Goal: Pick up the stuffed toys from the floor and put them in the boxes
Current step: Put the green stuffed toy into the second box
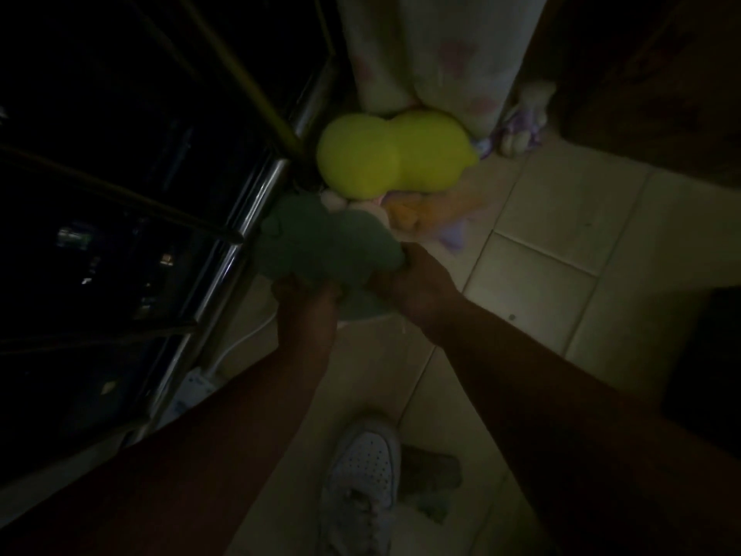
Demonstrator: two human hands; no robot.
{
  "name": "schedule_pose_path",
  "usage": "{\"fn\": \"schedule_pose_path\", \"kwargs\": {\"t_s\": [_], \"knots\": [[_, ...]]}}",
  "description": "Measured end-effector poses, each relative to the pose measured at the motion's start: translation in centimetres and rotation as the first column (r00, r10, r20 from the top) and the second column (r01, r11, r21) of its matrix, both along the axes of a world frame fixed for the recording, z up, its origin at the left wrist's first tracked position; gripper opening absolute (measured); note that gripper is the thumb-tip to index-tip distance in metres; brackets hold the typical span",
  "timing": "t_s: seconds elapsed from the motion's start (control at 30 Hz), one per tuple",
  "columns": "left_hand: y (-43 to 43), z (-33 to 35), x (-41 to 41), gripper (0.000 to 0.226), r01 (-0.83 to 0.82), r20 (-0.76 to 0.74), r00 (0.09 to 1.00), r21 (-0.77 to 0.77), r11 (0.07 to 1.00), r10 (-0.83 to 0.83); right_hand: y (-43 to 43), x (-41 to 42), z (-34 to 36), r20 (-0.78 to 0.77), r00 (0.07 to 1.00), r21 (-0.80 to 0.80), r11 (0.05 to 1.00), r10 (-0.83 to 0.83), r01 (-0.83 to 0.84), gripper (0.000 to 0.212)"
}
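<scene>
Yellow toy [395, 154], curtain [433, 54] behind held green toy [326, 242]

I can read no text, label, brand, number or sign anywhere here. The light is very dim and most surfaces are too dark or blurred to show any print.
</scene>
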State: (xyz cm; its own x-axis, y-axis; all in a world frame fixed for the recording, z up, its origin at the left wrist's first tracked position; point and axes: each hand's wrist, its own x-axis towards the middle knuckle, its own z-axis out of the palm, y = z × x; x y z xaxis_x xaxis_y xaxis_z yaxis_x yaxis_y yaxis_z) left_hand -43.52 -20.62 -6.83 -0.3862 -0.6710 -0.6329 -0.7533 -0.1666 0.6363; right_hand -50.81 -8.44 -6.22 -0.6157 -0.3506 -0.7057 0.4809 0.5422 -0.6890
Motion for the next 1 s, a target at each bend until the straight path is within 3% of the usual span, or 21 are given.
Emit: {"fn": "schedule_pose_path", "kwargs": {"t_s": [0.1, 0.3, 0.73, 1.0], "knots": [[1.4, 3.4, 0.9, 0.075, -0.009, -0.079, 0.997, 0.043, 0.999, 0.012, 2.0, 0.7, 3.5, -0.007, 1.000, -0.002, 1.000, -0.006, 0.006, 0.065], [5.7, 12.0, 1.4, 0.089, 0.030, -0.174, 0.985, 0.108, 0.994, -0.011, 7.4, 1.9, 13.3, -0.092, 0.987, -0.037, 0.991, -0.133, 0.130, 0.054], [21.3, 30.1, -2.7, 0.061, 0.367, -0.326, 0.880, 0.008, 0.930, -0.344, 25.1, 2.3, 31.8, -0.232, 0.878, -0.024, 0.905, -0.418, 0.424, 0.061], [31.3, 38.4, -1.2, 0.064, 0.582, -0.371, 0.744, -0.048, 0.812, -0.555, 35.9, 6.9, 39.3, -0.240, 0.787, -0.024, 0.814, -0.569, 0.581, 0.048]]}}
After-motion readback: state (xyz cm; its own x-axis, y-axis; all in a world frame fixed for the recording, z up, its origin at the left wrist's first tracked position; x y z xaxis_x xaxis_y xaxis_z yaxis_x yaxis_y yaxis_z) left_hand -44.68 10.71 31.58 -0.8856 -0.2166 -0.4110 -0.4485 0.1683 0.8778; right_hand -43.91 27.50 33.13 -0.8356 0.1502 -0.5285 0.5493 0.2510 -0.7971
